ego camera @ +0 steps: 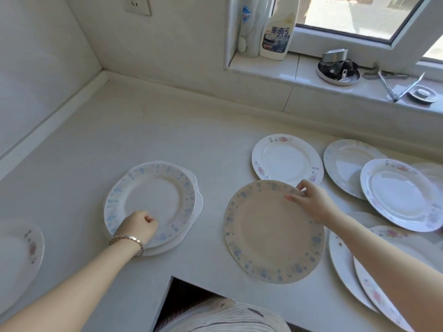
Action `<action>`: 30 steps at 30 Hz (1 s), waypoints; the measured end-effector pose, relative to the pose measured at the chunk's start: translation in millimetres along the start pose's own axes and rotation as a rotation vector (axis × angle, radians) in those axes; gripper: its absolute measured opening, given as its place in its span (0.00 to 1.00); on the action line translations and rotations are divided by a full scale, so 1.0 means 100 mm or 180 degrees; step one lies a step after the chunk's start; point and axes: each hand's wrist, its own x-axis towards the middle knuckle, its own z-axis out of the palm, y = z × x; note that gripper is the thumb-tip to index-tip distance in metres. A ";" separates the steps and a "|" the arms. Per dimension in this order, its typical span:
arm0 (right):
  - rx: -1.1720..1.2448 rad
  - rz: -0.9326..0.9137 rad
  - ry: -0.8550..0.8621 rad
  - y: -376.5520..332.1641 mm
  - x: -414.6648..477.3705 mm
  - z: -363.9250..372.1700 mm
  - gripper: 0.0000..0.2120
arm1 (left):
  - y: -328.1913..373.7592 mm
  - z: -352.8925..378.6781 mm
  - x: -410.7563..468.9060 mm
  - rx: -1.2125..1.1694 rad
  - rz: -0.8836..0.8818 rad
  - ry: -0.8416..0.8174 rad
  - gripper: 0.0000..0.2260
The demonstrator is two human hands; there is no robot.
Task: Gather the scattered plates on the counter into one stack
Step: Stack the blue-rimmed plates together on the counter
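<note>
A small stack of plates (153, 188) sits left of centre on the white counter (119, 140); its top plate has a blue-flowered rim. My left hand (139, 226) rests on that stack's near edge with fingers curled in a fist. A beige plate with blue flowers (263, 240) is tilted at centre right, and my right hand (309, 200) pinches its far rim. Behind it lies a pink-flowered plate (285, 159). Further plates lie to the right (345, 164), (402, 195), (347, 264), some overlapping. One more plate (21, 255) lies at the far left.
A windowsill (287, 70) behind the counter holds a cleaner bottle (278, 32), a round tin of items (338, 73), tongs (395, 89) and a small dish (423, 93). A wall socket (137, 4) is at upper left. The counter's front edge has a cut-out (187, 293).
</note>
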 end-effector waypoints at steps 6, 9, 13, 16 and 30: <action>0.1027 -0.0351 0.0255 -0.75 -0.18 -0.07 0.10 | -0.47 -0.22 -0.03 -0.0214 -0.0334 0.0255 0.07; 0.1713 -0.0162 0.0290 -0.92 -0.24 -0.03 0.09 | -0.62 -0.23 -0.04 -0.0358 -0.0439 0.0225 0.08; 0.2023 0.0114 0.0008 -1.21 -0.19 0.46 0.09 | -0.97 -0.25 -0.07 -0.0461 -0.0682 0.0280 0.09; 0.2170 0.0428 -0.0167 -1.30 -0.14 0.89 0.10 | -1.15 -0.24 -0.11 -0.0482 -0.0846 0.0321 0.10; 0.2308 0.0697 -0.0089 -1.65 -0.10 1.85 0.05 | -1.63 -0.18 -0.23 -0.0862 -0.1259 0.0317 0.08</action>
